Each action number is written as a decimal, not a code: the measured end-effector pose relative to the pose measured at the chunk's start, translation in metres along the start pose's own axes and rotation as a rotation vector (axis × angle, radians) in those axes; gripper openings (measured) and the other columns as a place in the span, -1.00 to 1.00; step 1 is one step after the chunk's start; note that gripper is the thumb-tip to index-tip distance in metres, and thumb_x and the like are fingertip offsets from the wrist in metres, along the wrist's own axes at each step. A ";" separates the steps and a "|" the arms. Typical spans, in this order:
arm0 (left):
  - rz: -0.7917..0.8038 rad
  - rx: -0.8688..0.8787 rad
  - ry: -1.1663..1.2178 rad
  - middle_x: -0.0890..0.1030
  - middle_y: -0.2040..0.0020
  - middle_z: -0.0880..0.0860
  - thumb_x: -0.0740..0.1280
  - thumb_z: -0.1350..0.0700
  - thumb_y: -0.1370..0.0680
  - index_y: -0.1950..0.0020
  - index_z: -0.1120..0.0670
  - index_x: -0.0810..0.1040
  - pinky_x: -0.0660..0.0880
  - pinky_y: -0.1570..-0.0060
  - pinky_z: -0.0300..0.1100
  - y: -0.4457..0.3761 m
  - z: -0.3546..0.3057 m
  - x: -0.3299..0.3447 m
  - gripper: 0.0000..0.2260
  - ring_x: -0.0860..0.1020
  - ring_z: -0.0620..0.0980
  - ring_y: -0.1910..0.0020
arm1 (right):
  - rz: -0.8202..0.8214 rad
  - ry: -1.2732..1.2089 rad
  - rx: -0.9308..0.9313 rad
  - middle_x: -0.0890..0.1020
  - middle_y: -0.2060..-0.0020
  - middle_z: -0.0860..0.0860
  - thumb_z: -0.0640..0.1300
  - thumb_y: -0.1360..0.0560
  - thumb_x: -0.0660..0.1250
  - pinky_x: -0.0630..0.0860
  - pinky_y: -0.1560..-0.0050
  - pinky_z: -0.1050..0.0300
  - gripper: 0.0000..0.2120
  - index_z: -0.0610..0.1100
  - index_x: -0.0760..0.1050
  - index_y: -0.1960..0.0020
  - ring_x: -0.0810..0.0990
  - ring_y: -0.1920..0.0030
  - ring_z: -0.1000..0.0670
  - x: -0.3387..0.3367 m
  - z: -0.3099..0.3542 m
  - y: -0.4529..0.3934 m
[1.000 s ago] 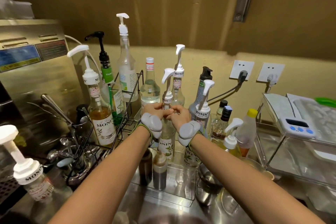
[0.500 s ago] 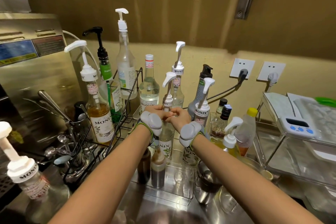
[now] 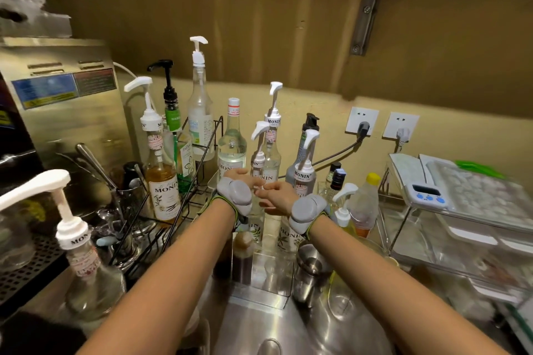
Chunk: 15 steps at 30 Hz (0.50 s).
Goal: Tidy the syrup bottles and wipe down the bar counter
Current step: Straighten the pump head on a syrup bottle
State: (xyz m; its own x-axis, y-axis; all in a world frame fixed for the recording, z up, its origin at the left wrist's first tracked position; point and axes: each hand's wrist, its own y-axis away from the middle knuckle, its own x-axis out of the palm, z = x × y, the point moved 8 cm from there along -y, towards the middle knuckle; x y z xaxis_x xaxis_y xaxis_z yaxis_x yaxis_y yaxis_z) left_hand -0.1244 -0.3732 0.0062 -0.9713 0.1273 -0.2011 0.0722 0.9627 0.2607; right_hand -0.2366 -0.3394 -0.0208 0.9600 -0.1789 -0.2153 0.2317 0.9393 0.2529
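I am tidying the syrup bottles. My left hand (image 3: pixel 240 179) and right hand (image 3: pixel 277 194) curl around the clear pump bottle (image 3: pixel 257 166), which stands between them in front of the capped bottle (image 3: pixel 232 144). Next I judge it needs lifting straight, clear of its close neighbours.

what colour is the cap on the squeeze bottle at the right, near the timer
Yellow: the squeeze bottle has a yellow cap, seen in the head view.

Steel counter (image 3: pixel 360 326): syrup bottles (image 3: pixel 232 144), wire rack (image 3: pixel 199 179), clear shelf (image 3: pixel 461 228).
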 end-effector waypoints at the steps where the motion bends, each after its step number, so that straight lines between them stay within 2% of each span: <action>1: 0.002 0.033 -0.015 0.50 -0.34 0.22 0.43 0.27 -0.45 -0.39 0.26 0.40 0.42 -0.15 -0.20 0.006 -0.002 0.000 -0.48 0.49 0.15 -0.31 | 0.010 0.000 -0.008 0.58 0.11 -0.22 -0.31 -0.48 0.35 0.53 0.13 0.10 -0.99 -0.25 0.53 0.13 0.52 0.22 -0.05 0.000 0.003 0.007; 2: 0.003 0.071 -0.041 0.48 -0.35 0.23 0.42 0.26 -0.46 -0.39 0.27 0.39 0.42 -0.21 -0.14 0.014 -0.005 0.000 -0.48 0.48 0.17 -0.33 | 0.023 0.007 -0.017 0.59 0.14 -0.19 -0.33 -0.48 0.34 0.50 0.20 0.15 -0.87 -0.19 0.48 0.24 0.52 0.27 -0.03 0.000 0.005 0.013; 3: 0.003 0.107 -0.063 0.46 -0.37 0.23 0.42 0.25 -0.46 -0.40 0.27 0.37 0.40 -0.25 -0.10 0.021 -0.007 0.000 -0.47 0.46 0.18 -0.35 | 0.038 0.025 -0.022 0.59 0.19 -0.15 -0.34 -0.48 0.33 0.47 0.26 0.19 -0.84 -0.19 0.47 0.25 0.52 0.32 -0.01 0.001 0.006 0.020; 5: -0.002 0.143 -0.095 0.43 -0.40 0.21 0.40 0.23 -0.48 -0.44 0.26 0.32 0.38 -0.28 -0.07 0.034 -0.008 -0.002 -0.45 0.43 0.19 -0.37 | 0.049 0.063 -0.048 0.56 0.26 -0.09 -0.38 -0.47 0.30 0.45 0.31 0.23 -0.92 -0.25 0.52 0.09 0.50 0.36 0.02 0.001 0.010 0.036; 6: 0.002 0.149 -0.106 0.42 -0.40 0.21 0.39 0.22 -0.49 -0.44 0.25 0.31 0.38 -0.28 -0.07 0.042 -0.008 -0.003 -0.45 0.43 0.19 -0.37 | 0.049 0.067 -0.063 0.55 0.26 -0.09 -0.41 -0.47 0.29 0.45 0.31 0.22 -0.85 -0.27 0.53 0.00 0.49 0.36 0.03 0.001 0.011 0.042; 7: 0.007 0.156 -0.111 0.43 -0.40 0.21 0.38 0.22 -0.50 -0.44 0.26 0.32 0.39 -0.27 -0.08 0.046 -0.008 -0.003 -0.47 0.43 0.19 -0.37 | 0.048 0.063 -0.065 0.55 0.28 -0.08 -0.43 -0.46 0.28 0.45 0.30 0.21 -0.84 -0.27 0.52 0.01 0.49 0.36 0.04 0.001 0.012 0.049; 9: 0.026 0.160 -0.119 0.44 -0.39 0.23 0.37 0.23 -0.50 -0.42 0.27 0.34 0.40 -0.24 -0.09 0.061 -0.007 -0.003 -0.49 0.44 0.19 -0.36 | 0.036 0.056 -0.066 0.54 0.33 -0.04 -0.44 -0.46 0.26 0.47 0.27 0.20 -0.82 -0.19 0.47 0.17 0.49 0.36 0.05 0.002 0.012 0.062; 12: 0.080 0.157 -0.091 0.44 -0.38 0.24 0.38 0.23 -0.49 -0.42 0.28 0.35 0.41 -0.26 -0.09 0.084 -0.004 -0.001 -0.49 0.44 0.20 -0.36 | -0.008 0.038 -0.065 0.52 0.35 -0.04 -0.44 -0.46 0.24 0.50 0.21 0.16 -0.80 -0.17 0.44 0.22 0.50 0.34 0.04 0.001 0.008 0.080; 15: 0.148 0.123 -0.073 0.45 -0.39 0.21 0.39 0.19 -0.50 -0.46 0.24 0.31 0.41 -0.32 -0.07 0.107 0.003 0.004 -0.44 0.46 0.15 -0.35 | -0.097 0.089 -0.088 0.52 0.49 -0.03 -0.47 -0.47 0.18 0.48 0.33 0.21 -0.72 -0.18 0.39 0.33 0.49 0.40 0.05 -0.001 0.005 0.103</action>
State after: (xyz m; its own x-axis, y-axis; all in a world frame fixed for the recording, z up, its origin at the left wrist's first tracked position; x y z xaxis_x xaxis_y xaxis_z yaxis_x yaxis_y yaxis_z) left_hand -0.1194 -0.2686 0.0304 -0.9293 0.2826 -0.2378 0.2448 0.9534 0.1763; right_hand -0.2134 -0.2442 0.0104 0.9152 -0.2469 -0.3184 0.3041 0.9417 0.1440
